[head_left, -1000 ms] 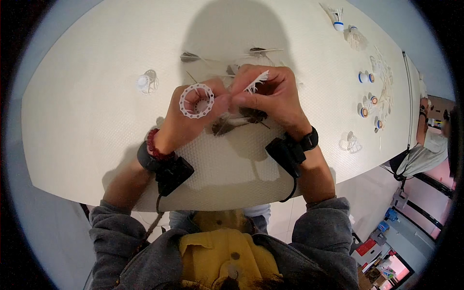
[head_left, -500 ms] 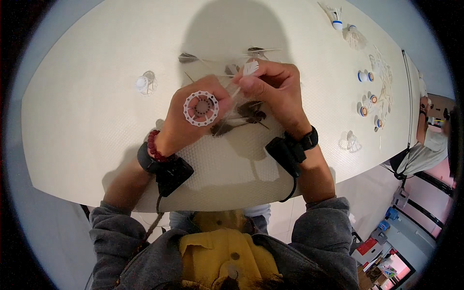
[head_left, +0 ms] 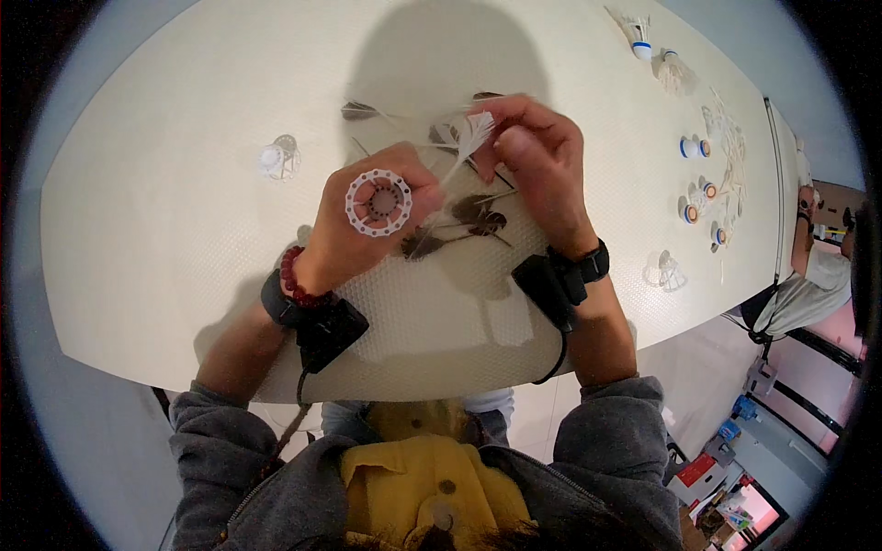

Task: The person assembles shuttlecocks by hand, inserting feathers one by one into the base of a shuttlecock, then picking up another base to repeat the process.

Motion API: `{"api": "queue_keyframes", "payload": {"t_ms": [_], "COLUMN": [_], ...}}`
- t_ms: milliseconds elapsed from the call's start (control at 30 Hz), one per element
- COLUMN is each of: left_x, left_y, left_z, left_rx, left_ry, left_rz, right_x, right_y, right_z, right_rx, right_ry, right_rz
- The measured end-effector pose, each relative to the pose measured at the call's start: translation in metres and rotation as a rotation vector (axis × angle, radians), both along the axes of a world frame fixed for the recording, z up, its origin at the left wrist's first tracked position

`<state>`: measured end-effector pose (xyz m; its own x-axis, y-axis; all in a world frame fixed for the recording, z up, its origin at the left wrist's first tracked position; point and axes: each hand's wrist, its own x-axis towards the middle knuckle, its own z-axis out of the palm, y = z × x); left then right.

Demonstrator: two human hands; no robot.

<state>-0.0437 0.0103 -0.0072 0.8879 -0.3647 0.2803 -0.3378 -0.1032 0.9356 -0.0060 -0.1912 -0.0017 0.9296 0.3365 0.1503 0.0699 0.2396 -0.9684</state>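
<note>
My left hand (head_left: 372, 197) is closed around a white plastic ring-shaped shuttlecock frame (head_left: 351, 204), its round holed rim facing up. Between that hand's thumb and forefinger a white feather (head_left: 467, 147) is pinched by the shaft, its vane pointing up and to the right. Just right of the vane, my right hand (head_left: 544, 165) has its thumb and forefinger apart. Whether a fingertip touches the vane I cannot tell. Below and between the hands lie several dark feathers (head_left: 482, 213) on the table; another dark feather (head_left: 358, 111) lies farther off at left.
A white plastic frame (head_left: 272, 159) stands on the white table (head_left: 165, 239) at left, another similar frame (head_left: 669, 272) at right. Along the right lie several shuttlecock heads (head_left: 691, 213), a pile of pale shafts (head_left: 732, 156) and a blue-banded shuttlecock (head_left: 641, 48). Another person (head_left: 808, 285) is at far right.
My right thumb and forefinger have parted and let go of the white feather, moving slightly right. My left hand stays nearly in place, with the feather standing out from its pinch.
</note>
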Motion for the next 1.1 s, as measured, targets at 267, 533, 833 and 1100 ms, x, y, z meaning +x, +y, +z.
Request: {"api": "queue_keyframes", "payload": {"t_ms": [267,533,833,1100], "left_x": [0.000,0.000,-0.002,-0.001], "left_y": [-0.001,0.002,-0.003,-0.001], "left_z": [0.004,0.007,0.007,0.006], "left_rx": [0.056,0.050,0.030,0.069], "left_ry": [0.066,0.095,0.092,0.053], "left_rz": [0.011,-0.034,0.011,0.073], "right_x": [-0.003,0.000,-0.006,0.000], "right_y": [0.000,0.002,0.003,-0.004], "right_z": [-0.003,0.000,0.003,0.002], "right_rx": [-0.106,0.074,-0.119,-0.005], "right_ry": [0.044,0.086,0.069,0.097], "right_rz": [0.052,-0.088,0.105,-0.053]}}
